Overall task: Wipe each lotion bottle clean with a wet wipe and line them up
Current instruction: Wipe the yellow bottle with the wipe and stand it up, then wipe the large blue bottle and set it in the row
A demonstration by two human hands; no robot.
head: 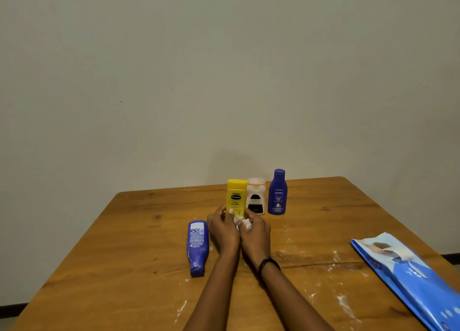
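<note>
The left hand [222, 227] is curled round the lower part of the yellow bottle [236, 196], thumb across its front, holding it upright; the base is hidden behind the fingers, so whether it stands on the wood or is lifted cannot be told. The right hand [255, 233] touches the left along its inner edge and has its fingers closed on a crumpled white wet wipe [245, 223], which is bunched against the bottle's lower right side. A dark bracelet [267, 262] circles the right wrist. From the hands, the white bottle [255, 196] with a dark label stands at about 1 o'clock, just beside the yellow bottle and seeming to touch its right side, and the upright blue bottle [277, 194] stands at about 2 o'clock, a small gap to the right of the white one; these three form a row near the far edge of the table [124, 268]. At 8 o'clock from the hands the lying blue bottle [197, 247] rests on its side, just beside the left wrist, back label up and cap end toward the person. At 4 o'clock, well apart, a blue pack of wipes [408, 276] lies flat near the table's right edge. White smears [344, 303] streak the wood between the right forearm and the pack
</note>
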